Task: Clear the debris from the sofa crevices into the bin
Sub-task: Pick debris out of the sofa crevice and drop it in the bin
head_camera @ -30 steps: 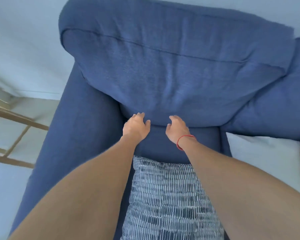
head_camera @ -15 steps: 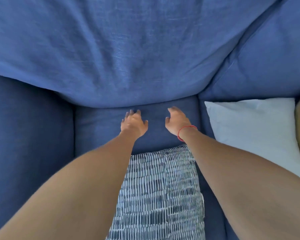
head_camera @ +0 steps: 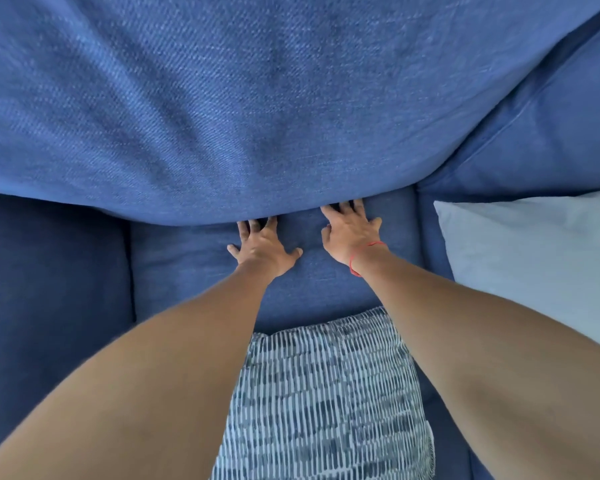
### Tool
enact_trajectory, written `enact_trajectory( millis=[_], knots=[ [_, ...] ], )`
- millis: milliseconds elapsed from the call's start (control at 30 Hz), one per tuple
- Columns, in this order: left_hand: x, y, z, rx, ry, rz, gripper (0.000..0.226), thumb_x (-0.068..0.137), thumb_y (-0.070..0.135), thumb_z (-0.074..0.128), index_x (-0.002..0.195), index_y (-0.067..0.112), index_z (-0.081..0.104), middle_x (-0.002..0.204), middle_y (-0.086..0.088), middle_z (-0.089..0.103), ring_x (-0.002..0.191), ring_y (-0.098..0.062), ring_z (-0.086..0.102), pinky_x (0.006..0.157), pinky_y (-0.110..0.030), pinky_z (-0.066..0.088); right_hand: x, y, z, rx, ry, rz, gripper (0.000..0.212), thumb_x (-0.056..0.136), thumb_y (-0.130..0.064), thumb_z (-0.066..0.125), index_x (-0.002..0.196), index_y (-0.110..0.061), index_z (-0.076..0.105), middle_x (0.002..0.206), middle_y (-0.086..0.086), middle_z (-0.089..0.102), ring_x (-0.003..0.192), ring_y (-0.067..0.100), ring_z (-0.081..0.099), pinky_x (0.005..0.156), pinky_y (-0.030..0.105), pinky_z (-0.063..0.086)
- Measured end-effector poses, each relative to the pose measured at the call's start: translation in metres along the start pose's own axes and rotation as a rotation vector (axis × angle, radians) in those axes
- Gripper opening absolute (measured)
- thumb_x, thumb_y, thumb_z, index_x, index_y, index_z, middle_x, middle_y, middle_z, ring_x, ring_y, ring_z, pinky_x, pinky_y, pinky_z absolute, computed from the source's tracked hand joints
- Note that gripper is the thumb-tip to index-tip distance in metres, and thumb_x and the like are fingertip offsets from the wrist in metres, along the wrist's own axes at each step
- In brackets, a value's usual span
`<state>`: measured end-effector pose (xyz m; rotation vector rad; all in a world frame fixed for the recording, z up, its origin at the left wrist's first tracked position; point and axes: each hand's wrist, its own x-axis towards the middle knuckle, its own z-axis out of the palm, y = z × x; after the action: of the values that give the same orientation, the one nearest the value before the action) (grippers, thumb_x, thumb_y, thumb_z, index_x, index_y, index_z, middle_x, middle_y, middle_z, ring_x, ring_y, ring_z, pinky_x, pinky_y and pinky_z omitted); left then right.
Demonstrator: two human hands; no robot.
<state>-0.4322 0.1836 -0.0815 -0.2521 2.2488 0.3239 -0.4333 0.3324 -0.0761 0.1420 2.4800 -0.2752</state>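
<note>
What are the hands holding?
Nothing that shows. The left hand and right hand lie spread on the seat cushion, fingertips hidden under the back cushion.

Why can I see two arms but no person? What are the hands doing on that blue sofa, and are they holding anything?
The camera sits on the person's head and looks down, so you see only their own arms, as if through their eyes. There is just this one view. The left hand and the right hand, which has a red string at the wrist, lie spread on the blue seat cushion. Their fingers reach into the crack under the big back cushion; the tips are hidden there. Neither hand shows anything held, and no crumbs or bin are in view. On the seat lie a striped pillow and, to the right, a pale pillow.
</note>
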Motion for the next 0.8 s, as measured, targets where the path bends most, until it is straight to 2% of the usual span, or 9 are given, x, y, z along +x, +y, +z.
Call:
enact_trajectory(
  millis=[100,367,467,633,700,800],
  knots=[
    [0.001,-0.003,0.002,0.003,0.014,0.015,0.097,0.081,0.059,0.062,0.153,0.033,0.003,0.163,0.001,-0.009,0.149,-0.023,-0.019,0.116,-0.061,0.014,0.006,-0.002,-0.009,-0.009,-0.062,-0.026,0.041,0.091,-0.021,0.042,0.132,-0.027,0.042,0.145,-0.003,0.041,0.138,0.028,0.025,0.098,0.052,0.036],
    [0.005,-0.003,0.0,-0.005,0.005,0.03,0.098,0.079,0.057,0.065,0.153,0.032,0.005,0.163,0.003,-0.008,0.149,-0.022,-0.018,0.116,-0.063,0.015,0.019,-0.01,-0.019,-0.068,-0.192,0.044,0.056,0.091,-0.035,0.047,0.143,-0.024,0.03,0.151,0.002,0.031,0.138,0.027,0.029,0.101,0.046,0.038],
    [0.003,-0.005,-0.002,-0.022,0.003,0.042,0.098,0.079,0.058,0.065,0.153,0.032,0.006,0.163,0.003,-0.007,0.15,-0.021,-0.017,0.116,-0.063,0.016,0.015,-0.009,-0.024,-0.103,-0.165,0.025,0.051,0.092,-0.036,0.046,0.14,-0.021,0.038,0.147,0.004,0.038,0.135,0.028,0.036,0.101,0.043,0.042],
    [-0.005,-0.009,-0.006,-0.075,0.03,0.082,0.095,0.08,0.057,0.065,0.153,0.033,0.009,0.163,0.003,-0.002,0.151,-0.02,-0.012,0.117,-0.061,0.013,-0.013,-0.003,-0.017,0.042,0.141,-0.101,0.029,0.092,-0.014,0.046,0.118,-0.017,0.057,0.121,0.004,0.062,0.119,0.028,0.05,0.088,0.038,0.047],
    [-0.01,-0.013,-0.006,-0.096,0.054,0.108,0.092,0.081,0.054,0.065,0.153,0.033,0.01,0.163,0.003,0.0,0.151,-0.019,-0.01,0.117,-0.059,0.011,-0.023,-0.004,-0.014,0.12,0.188,-0.204,0.039,0.091,-0.002,0.042,0.121,-0.02,0.059,0.117,0.0,0.066,0.115,0.026,0.053,0.082,0.036,0.048],
    [-0.016,-0.021,-0.008,-0.12,0.087,0.143,0.085,0.086,0.044,0.064,0.153,0.029,0.014,0.163,0.003,0.004,0.152,-0.017,-0.003,0.12,-0.054,0.014,-0.037,-0.011,-0.019,0.191,0.096,-0.284,0.061,0.09,0.007,0.037,0.14,-0.028,0.045,0.126,0.003,0.063,0.113,0.029,0.055,0.083,0.037,0.048]
  ],
)
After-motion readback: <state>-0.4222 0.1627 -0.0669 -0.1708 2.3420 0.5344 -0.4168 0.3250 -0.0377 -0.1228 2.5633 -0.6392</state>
